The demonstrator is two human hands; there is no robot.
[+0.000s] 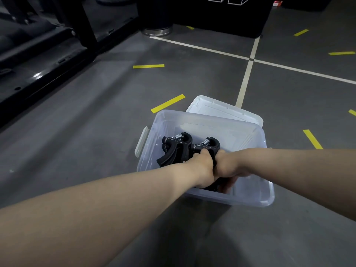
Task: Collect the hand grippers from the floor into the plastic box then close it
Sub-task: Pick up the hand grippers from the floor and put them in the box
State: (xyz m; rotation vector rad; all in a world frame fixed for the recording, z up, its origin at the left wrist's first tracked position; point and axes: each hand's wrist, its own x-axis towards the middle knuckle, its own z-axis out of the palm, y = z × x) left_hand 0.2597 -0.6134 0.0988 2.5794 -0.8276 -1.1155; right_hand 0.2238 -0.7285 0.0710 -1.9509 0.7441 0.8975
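A clear plastic box (pixel 250 197) stands open on the grey floor. Inside it, black hand grippers with metal springs (pixel 177 147) stick up side by side. Both my hands reach into the box, pressed against each other. My left hand (pixel 202 166) curls its fingers round the handle of a hand gripper (pixel 210 145). My right hand (pixel 229 166) has its fingers curled down over black hand grippers low in the box, which are mostly hidden. The white lid (pixel 221 109) lies on the floor behind the box, partly under it.
A black metal rack base (pixel 44 60) runs along the left. A black cabinet (pixel 221 16) and a steel bin base (pixel 157 31) stand at the back. Yellow tape strips (pixel 167 103) and white lines mark the floor.
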